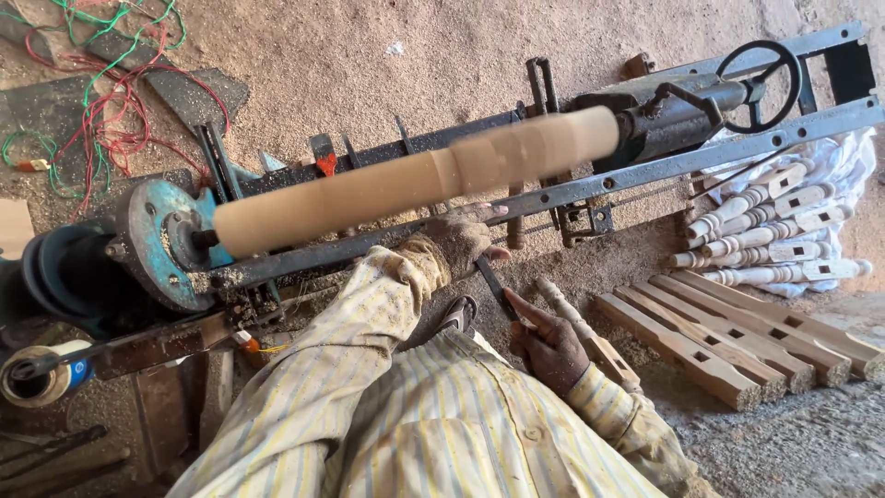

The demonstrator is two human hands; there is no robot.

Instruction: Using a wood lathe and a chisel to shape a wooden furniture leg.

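in the head view a pale wooden blank, blurred, sits lengthwise in a lathe between a blue headstock and a dark tailstock with a black handwheel. the left hand rests on the steel rail just below the blank, fingers together over the top of a dark chisel. the right hand is clamped on the chisel's lower end. turned spindles and squared mortised legs lie on the sawdust floor to the right, tangled red and green wires top left.
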